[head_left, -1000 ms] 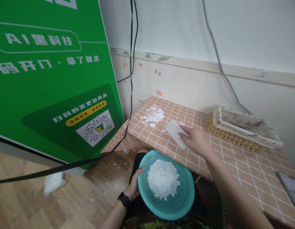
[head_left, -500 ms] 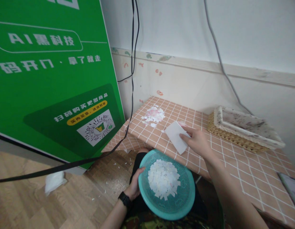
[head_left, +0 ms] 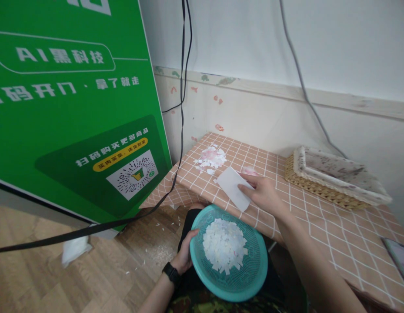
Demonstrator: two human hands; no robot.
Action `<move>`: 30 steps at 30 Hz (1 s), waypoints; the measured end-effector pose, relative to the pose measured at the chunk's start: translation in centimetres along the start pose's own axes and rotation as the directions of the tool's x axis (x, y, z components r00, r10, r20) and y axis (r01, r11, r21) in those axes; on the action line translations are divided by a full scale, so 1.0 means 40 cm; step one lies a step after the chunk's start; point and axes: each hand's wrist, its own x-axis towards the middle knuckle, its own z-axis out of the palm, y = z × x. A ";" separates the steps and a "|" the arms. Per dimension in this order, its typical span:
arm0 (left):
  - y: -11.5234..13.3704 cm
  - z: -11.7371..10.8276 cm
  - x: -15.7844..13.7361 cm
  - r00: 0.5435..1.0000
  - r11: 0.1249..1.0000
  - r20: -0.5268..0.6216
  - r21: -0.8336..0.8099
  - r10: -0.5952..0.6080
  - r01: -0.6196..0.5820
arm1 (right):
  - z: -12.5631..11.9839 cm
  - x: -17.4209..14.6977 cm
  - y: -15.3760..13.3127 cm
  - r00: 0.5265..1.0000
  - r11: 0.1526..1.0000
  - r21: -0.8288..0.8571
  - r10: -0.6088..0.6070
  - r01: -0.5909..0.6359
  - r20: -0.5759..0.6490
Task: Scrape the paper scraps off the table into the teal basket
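My left hand [head_left: 186, 251] grips the left rim of a teal plastic colander [head_left: 250, 278], which rests on my lap just below the table edge. A heap of white paper scraps [head_left: 224, 244] fills its middle. Over the table, my right hand [head_left: 260, 191] pinches a flat white card [head_left: 234, 187] between thumb and fingers, slanted near the front edge. Beyond the card's left end lies a pile of white and pinkish paper scraps [head_left: 212, 156] on the tablecloth. A small pinkish patch of scraps [head_left: 249, 171] shows just behind my right fingers.
The table has a brown checked cloth [head_left: 315, 217]. A lined wicker basket [head_left: 332, 187] stands at its back right, and a flat dark-edged object [head_left: 397, 256] lies far right. A black cable [head_left: 180, 130] hangs in front of the green cabinet [head_left: 74, 108]. A white bag-like thing [head_left: 76, 250] lies on the floor.
My right hand has moved a little to the left with the white card, toward the scrap pile. The pinkish patch behind it now shows more. My left hand and the colander stay put.
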 end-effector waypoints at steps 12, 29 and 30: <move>-0.006 -0.008 0.004 0.999 1.000 -0.014 -0.005 -0.031 0.031 | -0.014 0.016 -0.020 0.996 0.995 -0.045 -0.082 0.084 0.047; -0.004 -0.007 0.003 0.999 1.000 0.037 -0.014 -0.015 0.016 | 0.015 0.016 0.028 0.995 0.986 0.136 0.098 -0.098 0.002; -0.005 -0.008 0.003 0.999 1.000 0.036 -0.014 -0.014 0.014 | 0.016 0.015 0.028 0.994 0.982 0.153 0.109 -0.109 0.005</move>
